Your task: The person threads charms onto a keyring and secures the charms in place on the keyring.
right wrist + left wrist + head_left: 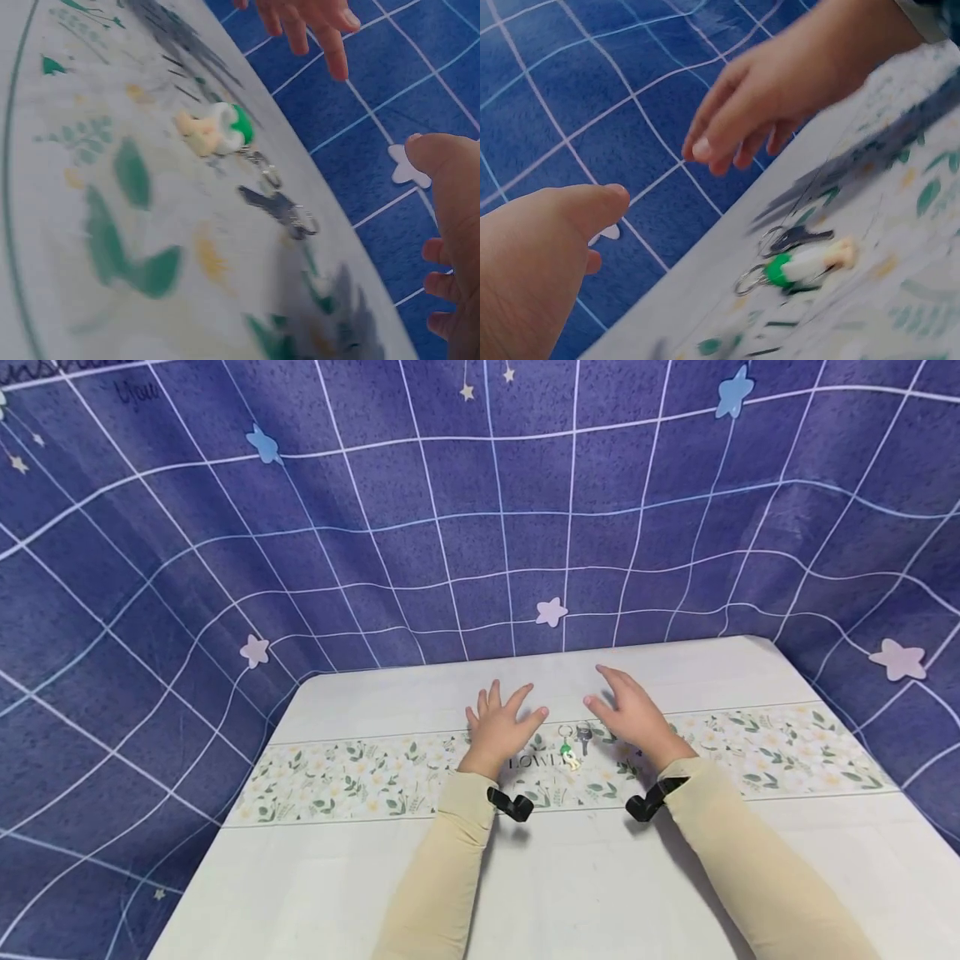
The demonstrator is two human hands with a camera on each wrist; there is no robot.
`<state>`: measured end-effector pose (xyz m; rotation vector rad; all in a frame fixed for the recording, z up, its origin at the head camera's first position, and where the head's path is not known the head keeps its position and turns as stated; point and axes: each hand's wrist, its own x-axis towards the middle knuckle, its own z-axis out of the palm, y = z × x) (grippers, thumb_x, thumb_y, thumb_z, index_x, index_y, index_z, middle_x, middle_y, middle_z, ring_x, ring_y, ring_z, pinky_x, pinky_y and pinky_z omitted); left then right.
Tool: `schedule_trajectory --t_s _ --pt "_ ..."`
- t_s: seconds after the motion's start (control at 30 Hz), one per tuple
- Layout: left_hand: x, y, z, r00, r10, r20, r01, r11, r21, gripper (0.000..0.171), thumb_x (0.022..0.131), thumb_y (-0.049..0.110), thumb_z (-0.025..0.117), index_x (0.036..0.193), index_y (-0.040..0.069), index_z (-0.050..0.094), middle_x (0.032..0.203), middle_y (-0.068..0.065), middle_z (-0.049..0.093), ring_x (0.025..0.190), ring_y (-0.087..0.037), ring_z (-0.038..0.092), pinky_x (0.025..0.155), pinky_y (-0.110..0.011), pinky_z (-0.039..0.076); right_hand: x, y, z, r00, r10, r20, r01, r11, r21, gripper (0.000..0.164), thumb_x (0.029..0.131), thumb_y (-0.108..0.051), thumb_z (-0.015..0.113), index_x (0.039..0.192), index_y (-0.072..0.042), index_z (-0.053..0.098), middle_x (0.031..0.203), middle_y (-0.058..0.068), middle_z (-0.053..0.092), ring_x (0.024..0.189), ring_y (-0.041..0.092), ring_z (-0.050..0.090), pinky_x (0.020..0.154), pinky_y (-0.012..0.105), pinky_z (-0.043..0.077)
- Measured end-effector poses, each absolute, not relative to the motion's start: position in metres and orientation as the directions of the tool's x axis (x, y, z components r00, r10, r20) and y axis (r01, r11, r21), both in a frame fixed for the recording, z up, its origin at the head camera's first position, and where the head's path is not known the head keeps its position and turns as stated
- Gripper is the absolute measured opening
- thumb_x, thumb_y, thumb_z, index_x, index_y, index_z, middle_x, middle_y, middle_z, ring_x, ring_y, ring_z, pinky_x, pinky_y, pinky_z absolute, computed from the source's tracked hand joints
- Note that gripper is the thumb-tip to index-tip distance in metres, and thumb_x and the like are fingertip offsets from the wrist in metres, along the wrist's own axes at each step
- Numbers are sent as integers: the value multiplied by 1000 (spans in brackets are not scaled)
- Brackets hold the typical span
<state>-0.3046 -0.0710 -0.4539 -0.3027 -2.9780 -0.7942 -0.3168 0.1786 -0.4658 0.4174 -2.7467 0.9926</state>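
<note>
A small keychain figure (568, 755) in green, white and peach lies on the table with a metal ring at its green end. Beside it is a dark key (584, 737) with its own ring, closer to the right hand. My left hand (498, 732) hovers to the left of them, fingers spread and holding nothing. On the other side, my right hand (637, 718) is raised with its fingers extended, also holding nothing. The right wrist view shows the figure (214, 129) and the key (271, 207) a short gap apart, both somewhat blurred.
The white table (300, 877) has a floral strip (322, 781) across it, printed with leaves, flowers and lettering. A blue curtain (420, 552) with a grid and stars hangs behind the far edge and along the sides. Black wrist devices (512, 804) sit at both cuffs.
</note>
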Motion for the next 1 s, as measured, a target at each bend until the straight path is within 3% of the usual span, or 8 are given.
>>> schedule_trajectory --t_s 0.53,0.7,1.0 --pt "-305 -48 -496 -975 116 191 204 812 547 45 96 50 59 138 33 62 159 -21 34 146 -48 26 110 -76 9 -316 167 -497 -952 -150 265 -290 713 -638 49 99 -25 64 139 1 55 148 26 46 139 43 41 114 57 31" --pt "-301 -41 -502 -962 122 244 238 813 531 38 96 46 62 130 30 68 154 -19 43 144 -48 30 111 -75 8 -314 166 -503 -934 -196 298 -339 743 -577 40 95 -22 67 128 1 64 140 28 53 131 45 48 110 57 35" --pt "-301 -35 -504 -951 184 249 290 814 504 31 95 46 66 120 30 74 155 -16 43 145 -45 29 112 -73 6 -311 168 -506 -892 -251 377 -419 772 -477 21 91 -17 71 107 -3 73 132 29 58 125 47 53 108 60 36"
